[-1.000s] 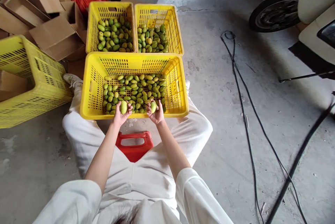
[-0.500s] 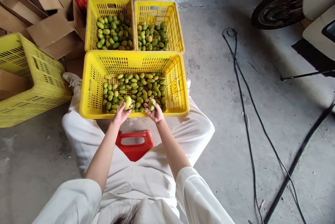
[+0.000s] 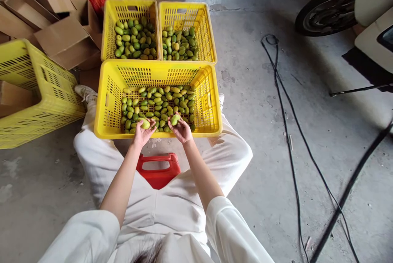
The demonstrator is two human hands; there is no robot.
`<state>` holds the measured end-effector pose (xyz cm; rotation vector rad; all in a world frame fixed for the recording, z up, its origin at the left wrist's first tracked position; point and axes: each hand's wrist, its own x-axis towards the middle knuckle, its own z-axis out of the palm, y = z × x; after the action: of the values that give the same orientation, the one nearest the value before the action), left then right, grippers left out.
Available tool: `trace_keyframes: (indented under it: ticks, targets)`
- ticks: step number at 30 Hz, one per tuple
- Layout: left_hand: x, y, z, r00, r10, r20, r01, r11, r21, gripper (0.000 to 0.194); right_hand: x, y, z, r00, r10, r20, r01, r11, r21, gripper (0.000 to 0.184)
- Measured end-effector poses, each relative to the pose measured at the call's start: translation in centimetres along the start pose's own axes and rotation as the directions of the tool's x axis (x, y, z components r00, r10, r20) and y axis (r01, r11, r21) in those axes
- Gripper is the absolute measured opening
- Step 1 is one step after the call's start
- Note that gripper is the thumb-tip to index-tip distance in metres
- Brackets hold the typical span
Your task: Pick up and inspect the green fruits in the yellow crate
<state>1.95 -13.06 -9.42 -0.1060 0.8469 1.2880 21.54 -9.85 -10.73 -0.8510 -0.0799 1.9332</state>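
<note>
Over the near rim of the large yellow crate (image 3: pixel 159 135), my left hand (image 3: pixel 143 133) holds a yellow-green mango-like fruit (image 3: pixel 145 123) on its fingers. A similar green fruit (image 3: pixel 175 120) sits in the grip of my right hand (image 3: pixel 182 130), a short way to the right. Beneath both hands, many small green and yellowish fruits (image 3: pixel 158 101) lie spread over the crate's floor. Behind it stand two smaller yellow crates side by side, the left crate (image 3: pixel 107 29) and the right crate (image 3: pixel 208 29), each partly filled with the same kind of fruit.
A red plastic stool or container with a handle (image 3: pixel 161 179) is between my legs. At left are a yellow crate (image 3: pixel 58 99) and open cardboard boxes (image 3: pixel 64 39). Black cables (image 3: pixel 294 168) run along the concrete floor at right, near a vehicle wheel (image 3: pixel 328 9).
The fruit in my left hand has turned and shifted a little left and down, and the fingers have spread. My right hand has raised its fruit slightly and turned it.
</note>
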Motion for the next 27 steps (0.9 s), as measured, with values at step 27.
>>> trace_keyframes:
  ticks: [27]
  targets:
    - [-0.02, -0.29, -0.07, 0.992, -0.004, 0.126, -0.025, 0.974, 0.227, 0.035, 0.05, 0.33, -0.53, 0.994, 0.014, 0.106, -0.007, 0.998, -0.068, 0.028]
